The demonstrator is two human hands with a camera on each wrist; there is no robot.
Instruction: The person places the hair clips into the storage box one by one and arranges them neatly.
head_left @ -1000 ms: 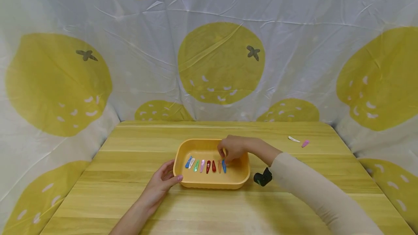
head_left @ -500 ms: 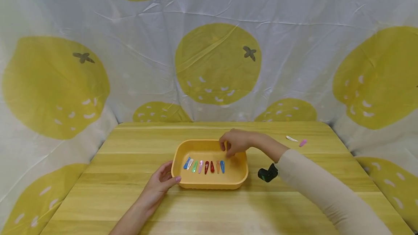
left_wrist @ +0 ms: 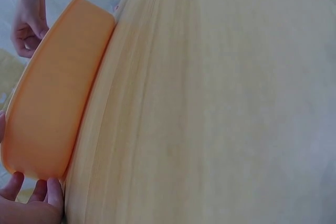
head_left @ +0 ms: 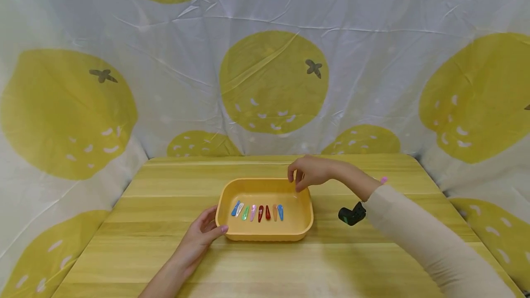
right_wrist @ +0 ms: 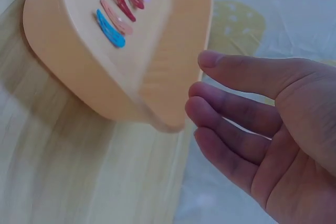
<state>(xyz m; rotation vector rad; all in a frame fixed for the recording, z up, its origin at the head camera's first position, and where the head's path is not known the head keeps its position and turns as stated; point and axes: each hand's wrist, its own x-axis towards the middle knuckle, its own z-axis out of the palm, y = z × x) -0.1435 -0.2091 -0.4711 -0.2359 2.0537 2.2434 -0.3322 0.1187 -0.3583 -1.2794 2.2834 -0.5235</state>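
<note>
A yellow plastic tray (head_left: 296, 206) stands on the table, with several snap hair clips lying in a row on its floor. The row runs from a blue clip (head_left: 235, 208) at the left through white, green, pink, two red and orange to another blue clip (head_left: 280, 212). My left hand (head_left: 200, 233) grips the tray's left end, thumb on the rim and fingers against the outer wall. Over the tray's back right corner is my right hand (head_left: 314, 171), fingers loosely bent. The right wrist view shows nothing between its thumb (right_wrist: 210, 59) and fingers.
A pink hair clip (head_left: 384, 180) lies at the back right of the wooden table (head_left: 165, 183), partly behind my right forearm. A black device (head_left: 352, 214) sits at my right wrist. A lemon-print cloth (head_left: 174, 82) hangs behind the table.
My right hand has risen out of the tray and moved back and right, leaving the right-hand blue clip in the row. The forearm now covers the white clip on the table.
</note>
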